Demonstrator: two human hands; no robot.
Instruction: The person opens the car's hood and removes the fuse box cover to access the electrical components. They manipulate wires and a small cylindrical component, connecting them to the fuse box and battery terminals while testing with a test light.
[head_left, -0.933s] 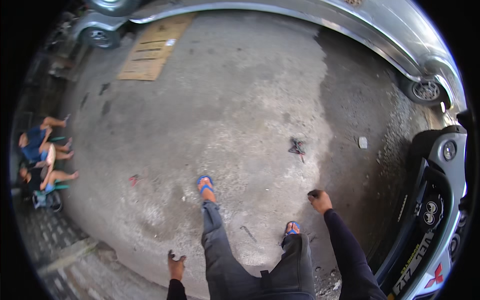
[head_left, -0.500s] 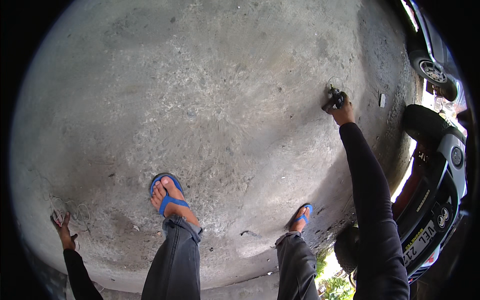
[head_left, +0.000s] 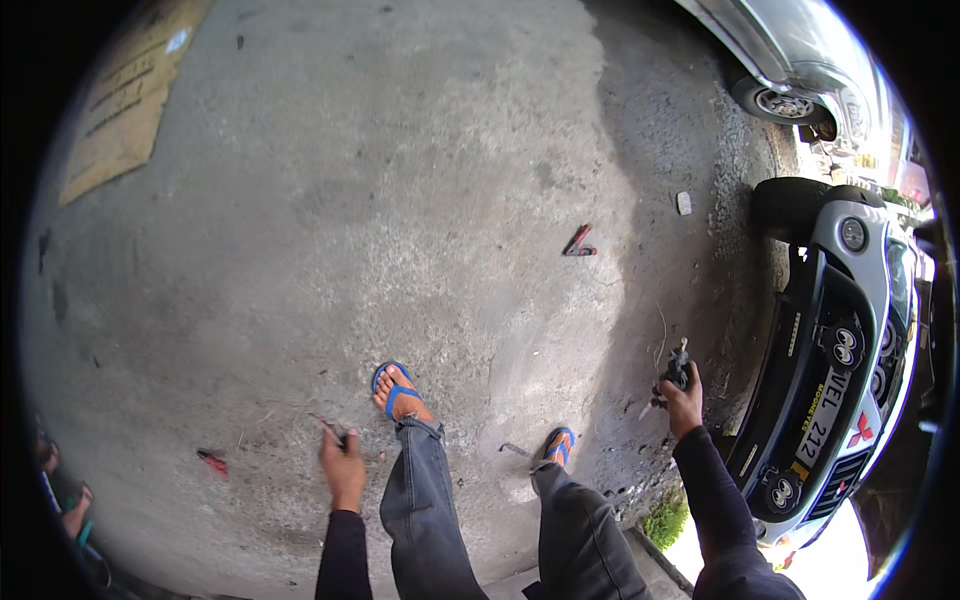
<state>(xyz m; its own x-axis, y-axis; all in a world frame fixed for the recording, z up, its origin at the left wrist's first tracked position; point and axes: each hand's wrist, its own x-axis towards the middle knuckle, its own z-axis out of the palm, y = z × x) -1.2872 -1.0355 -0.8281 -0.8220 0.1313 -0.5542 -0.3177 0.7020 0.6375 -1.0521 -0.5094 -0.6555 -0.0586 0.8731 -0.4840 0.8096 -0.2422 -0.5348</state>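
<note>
I stand on a grey concrete floor (head_left: 400,200) in blue flip-flops (head_left: 393,385) and dark jeans. My right hand (head_left: 684,405), in a dark sleeve, is closed around a small dark metal tool (head_left: 674,374) and hangs near the front of a white car (head_left: 850,330). My left hand (head_left: 343,465) hangs beside my left leg with the fingers loosely curled; nothing is clearly in it. A small red and dark object (head_left: 579,243) lies on the concrete ahead of me.
A silver car's wheel (head_left: 778,100) sits at the upper right. A flat cardboard sheet (head_left: 120,110) lies at the upper left. A red scrap (head_left: 212,461) lies on the floor at lower left, near people seated at the left edge (head_left: 60,490).
My right hand has come back from reaching down to the floor and now hangs at my side with the dark tool in it. The view has lifted and swung.
</note>
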